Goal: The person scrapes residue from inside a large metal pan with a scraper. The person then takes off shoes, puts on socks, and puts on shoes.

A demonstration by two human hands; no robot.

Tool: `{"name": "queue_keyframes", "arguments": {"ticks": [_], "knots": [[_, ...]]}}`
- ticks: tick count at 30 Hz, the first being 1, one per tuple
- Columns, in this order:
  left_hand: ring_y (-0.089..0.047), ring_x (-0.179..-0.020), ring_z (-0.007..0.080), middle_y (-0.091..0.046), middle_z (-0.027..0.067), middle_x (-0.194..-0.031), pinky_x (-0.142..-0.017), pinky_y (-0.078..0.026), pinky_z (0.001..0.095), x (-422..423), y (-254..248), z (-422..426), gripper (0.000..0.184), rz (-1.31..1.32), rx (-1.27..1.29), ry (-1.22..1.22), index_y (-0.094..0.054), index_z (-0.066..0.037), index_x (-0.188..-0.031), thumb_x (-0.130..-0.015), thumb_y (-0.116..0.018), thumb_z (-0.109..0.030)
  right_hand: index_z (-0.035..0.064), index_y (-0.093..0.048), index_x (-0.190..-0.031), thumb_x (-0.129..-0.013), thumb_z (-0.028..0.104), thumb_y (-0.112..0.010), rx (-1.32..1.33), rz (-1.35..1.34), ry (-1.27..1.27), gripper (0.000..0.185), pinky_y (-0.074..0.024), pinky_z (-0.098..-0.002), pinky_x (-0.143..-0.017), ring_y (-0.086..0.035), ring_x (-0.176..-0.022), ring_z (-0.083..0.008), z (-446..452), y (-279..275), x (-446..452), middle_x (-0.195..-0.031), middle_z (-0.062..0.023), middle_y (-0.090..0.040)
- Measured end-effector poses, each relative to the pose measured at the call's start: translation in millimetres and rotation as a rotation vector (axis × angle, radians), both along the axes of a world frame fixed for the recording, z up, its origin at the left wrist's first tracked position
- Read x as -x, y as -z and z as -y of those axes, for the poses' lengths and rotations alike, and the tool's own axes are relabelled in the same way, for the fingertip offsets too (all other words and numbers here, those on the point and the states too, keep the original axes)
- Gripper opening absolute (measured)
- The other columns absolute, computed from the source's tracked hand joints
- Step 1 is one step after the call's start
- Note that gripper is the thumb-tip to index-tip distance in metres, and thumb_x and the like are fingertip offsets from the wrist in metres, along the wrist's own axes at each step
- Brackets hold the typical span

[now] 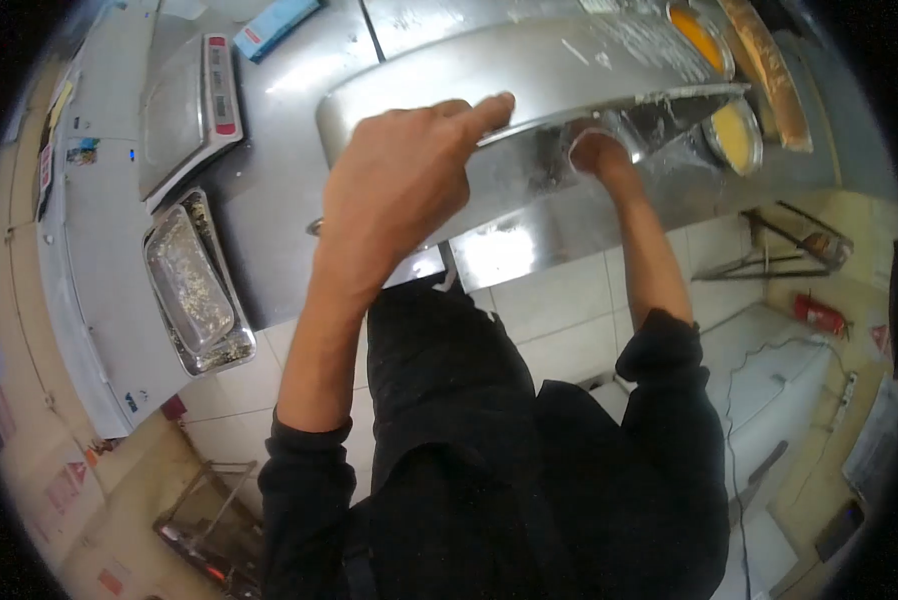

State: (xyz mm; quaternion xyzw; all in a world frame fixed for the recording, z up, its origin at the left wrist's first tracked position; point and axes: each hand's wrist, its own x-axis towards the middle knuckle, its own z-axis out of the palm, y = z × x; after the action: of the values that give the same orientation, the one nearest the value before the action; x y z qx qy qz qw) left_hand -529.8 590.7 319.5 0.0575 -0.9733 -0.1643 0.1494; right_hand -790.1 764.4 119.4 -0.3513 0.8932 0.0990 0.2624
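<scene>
A large metal pan [409, 85] stands tilted on the steel counter, its outer side facing up and smeared with white residue at the right. My left hand [399, 180] is at its near left edge, fingers curled over the rim with one finger stretched along it; what the fingers grip is partly hidden. My right hand [601, 155] reaches under the raised rim, closed around something clear and round-edged that I cannot make out. Right of the pan are a bowl of yellow contents [734, 138] and a bowl of orange contents [696, 40].
A scale [194, 115] sits at the left, with a blue box [274, 25] behind it. Nested metal trays with crumbs [191, 280] lie at the counter's left front. A long brown-and-white package [766, 70] is at the far right. A fire extinguisher [819, 313] is beyond the counter.
</scene>
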Motion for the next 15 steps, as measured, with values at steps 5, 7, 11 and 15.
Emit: {"name": "queue_keyframes", "arguments": {"ticks": [5, 7, 11, 15], "knots": [[-0.068, -0.075, 0.0308, -0.071, 0.0086, -0.092, -0.066, -0.054, 0.0413, 3.5, -1.3, -0.6, 0.046, 0.013, -0.013, -0.027, -0.067, -0.020, -0.115, -0.075, -0.059, 0.003, 0.0029, -0.068, -0.107, -0.080, 0.009, -0.048, 0.088, -0.110, -0.183, 0.034, -0.0493, -0.0437, -0.093, -0.062, -0.109, -0.0392, -12.2, 55.1, 38.0, -0.114, -0.0229, -0.066], [-0.070, -0.081, 0.0308, -0.072, 0.0097, -0.098, -0.071, -0.055, 0.0415, 2.9, -1.8, 2.1, 0.049, 0.046, -0.005, -0.014, -0.066, -0.023, -0.120, -0.076, -0.064, -0.002, 0.0028, -0.068, -0.107, -0.081, 0.009, -0.048, 0.120, -0.124, -0.206, 0.034, -0.0493, -0.0437, -0.093, -0.062, -0.109, -0.0390, -9.2, 51.0, 40.8, -0.114, -0.0229, -0.066], [-0.070, -0.079, 0.0294, -0.072, 0.0118, -0.092, -0.071, -0.055, 0.0378, 8.7, -12.1, -17.7, 0.042, -0.019, -0.006, -0.037, -0.067, -0.016, -0.114, -0.074, -0.072, -0.008, 0.0027, -0.068, -0.108, -0.081, 0.010, -0.048, 0.162, -0.135, -0.226, 0.034, -0.0492, -0.0436, -0.093, -0.062, -0.109, -0.0387, -9.0, 46.8, 40.0, -0.115, -0.0228, -0.065], [-0.072, -0.076, 0.0263, -0.073, 0.0131, -0.090, -0.070, -0.055, 0.0325, 7.2, -24.2, -21.3, 0.043, -0.046, -0.081, -0.035, -0.069, -0.007, -0.111, -0.068, -0.078, -0.009, 0.0026, -0.068, -0.108, -0.082, 0.010, -0.048, 0.167, -0.139, -0.240, 0.034, -0.0492, -0.0435, -0.093, -0.062, -0.109, -0.0383, -13.9, 49.1, 36.7, -0.115, -0.0227, -0.065]]}}
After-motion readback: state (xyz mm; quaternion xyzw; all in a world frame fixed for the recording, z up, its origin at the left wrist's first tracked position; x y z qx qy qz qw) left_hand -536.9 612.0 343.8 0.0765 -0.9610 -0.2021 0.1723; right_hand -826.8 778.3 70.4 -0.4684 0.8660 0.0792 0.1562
